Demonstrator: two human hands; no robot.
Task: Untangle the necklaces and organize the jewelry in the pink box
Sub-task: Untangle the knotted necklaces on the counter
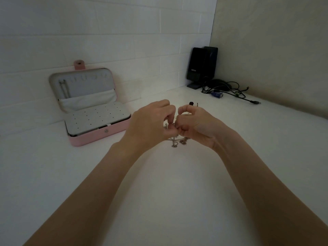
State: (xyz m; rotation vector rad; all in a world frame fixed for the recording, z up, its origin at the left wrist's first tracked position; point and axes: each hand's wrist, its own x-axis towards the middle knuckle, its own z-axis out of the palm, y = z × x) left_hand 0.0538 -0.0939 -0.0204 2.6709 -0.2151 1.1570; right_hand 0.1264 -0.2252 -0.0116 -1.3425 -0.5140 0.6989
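My left hand and my right hand meet at the middle of the white table, fingers curled, both pinching a tangle of thin necklaces. Chain ends and small pendants hang below my fingers; most of the tangle is hidden between the hands. The pink jewelry box stands open to the left, its lid leaning on the wall. One chain hangs from a hook inside the lid. A grey perforated panel covers the base of the box.
A small dark item lies on the table just behind my right hand. Black speakers and a bundle of cables fill the back right corner. A white brick wall runs behind the box.
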